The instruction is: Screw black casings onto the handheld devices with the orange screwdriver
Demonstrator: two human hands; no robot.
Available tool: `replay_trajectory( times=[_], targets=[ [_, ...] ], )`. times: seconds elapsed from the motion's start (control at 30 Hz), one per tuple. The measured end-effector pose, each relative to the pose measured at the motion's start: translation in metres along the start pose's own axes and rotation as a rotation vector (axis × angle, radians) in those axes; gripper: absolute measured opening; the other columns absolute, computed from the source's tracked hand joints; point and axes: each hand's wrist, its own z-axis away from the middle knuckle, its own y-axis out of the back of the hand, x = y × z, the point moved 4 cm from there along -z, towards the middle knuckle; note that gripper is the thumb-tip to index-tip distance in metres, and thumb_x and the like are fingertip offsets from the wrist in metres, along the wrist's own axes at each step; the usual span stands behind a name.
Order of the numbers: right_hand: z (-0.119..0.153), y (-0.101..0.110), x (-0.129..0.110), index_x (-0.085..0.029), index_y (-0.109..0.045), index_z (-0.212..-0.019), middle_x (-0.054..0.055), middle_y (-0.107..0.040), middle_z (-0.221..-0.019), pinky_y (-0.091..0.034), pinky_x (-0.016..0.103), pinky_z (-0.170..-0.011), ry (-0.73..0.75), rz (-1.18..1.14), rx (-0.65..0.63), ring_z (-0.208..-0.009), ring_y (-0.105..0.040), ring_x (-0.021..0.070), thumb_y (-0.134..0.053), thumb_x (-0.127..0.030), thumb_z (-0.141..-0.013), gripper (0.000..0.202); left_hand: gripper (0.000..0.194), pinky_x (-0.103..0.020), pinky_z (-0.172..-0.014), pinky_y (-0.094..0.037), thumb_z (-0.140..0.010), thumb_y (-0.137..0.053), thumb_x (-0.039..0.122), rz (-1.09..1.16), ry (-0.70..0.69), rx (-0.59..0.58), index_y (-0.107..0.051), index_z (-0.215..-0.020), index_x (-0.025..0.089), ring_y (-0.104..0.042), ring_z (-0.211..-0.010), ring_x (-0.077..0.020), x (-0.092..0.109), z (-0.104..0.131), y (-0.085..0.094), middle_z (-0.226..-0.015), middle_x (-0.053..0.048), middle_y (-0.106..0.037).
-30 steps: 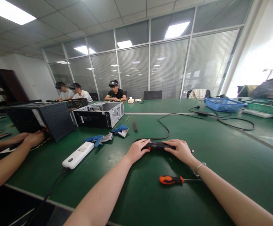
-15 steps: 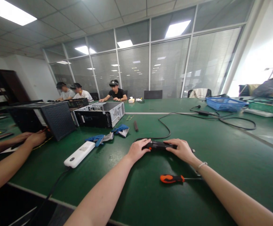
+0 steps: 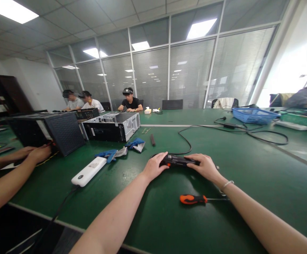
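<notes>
A slim black corded power tool [image 3: 179,160] with an orange-red switch lies across the green table in front of me. My left hand [image 3: 154,166] is closed over its left end, near where the black cord comes out. On its right part rests my right hand [image 3: 203,166], fingers over the top and thumb along the near side. A small metal tip shows just beyond the right hand; the tool's exact kind is unclear. Nearer to me lies a screwdriver [image 3: 193,199] with an orange and black handle, its shaft pointing right beneath my right wrist.
Left are a white power strip [image 3: 89,171], blue-grey gloves [image 3: 111,155], an opened computer case [image 3: 108,129] and a black case [image 3: 63,133], where another person's hands [image 3: 38,154] work. A brown bar [image 3: 152,140] lies ahead. The cord runs to a blue basket [image 3: 255,115].
Both hands stay on the tool with almost the same grip. The view has shifted slightly. A seated person across the table has drawn their hands closer together.
</notes>
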Motion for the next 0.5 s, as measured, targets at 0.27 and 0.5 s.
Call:
replay_trajectory(
  times=[0.27,0.5],
  targets=[
    [-0.0006,0.0018,-0.0031,-0.033,-0.07,-0.11,-0.001,-0.072,-0.107,-0.047,0.04,-0.088,0.002,0.007,-0.077,-0.093,-0.066,0.0246,-0.061,-0.043,-0.081,0.033,0.056,-0.04,-0.11,-0.039,-0.082,-0.07,0.03,-0.02,0.008,-0.027,-0.051,-0.134,0.026,-0.051,-0.125,-0.0236,-0.0003,0.0001,-0.001,-0.135,-0.005,-0.056],
    [-0.0007,0.0005,-0.0022,-0.033,-0.067,-0.116,-0.001,-0.071,-0.111,-0.047,0.037,-0.09,0.027,0.015,-0.114,-0.098,-0.066,0.0235,-0.058,-0.043,-0.084,0.035,0.054,-0.037,-0.102,-0.047,-0.087,-0.066,0.028,-0.198,-0.059,-0.074,-0.047,-0.136,0.021,-0.057,-0.118,-0.0241,0.004,-0.0036,-0.0049,-0.132,-0.009,-0.057]
  ],
)
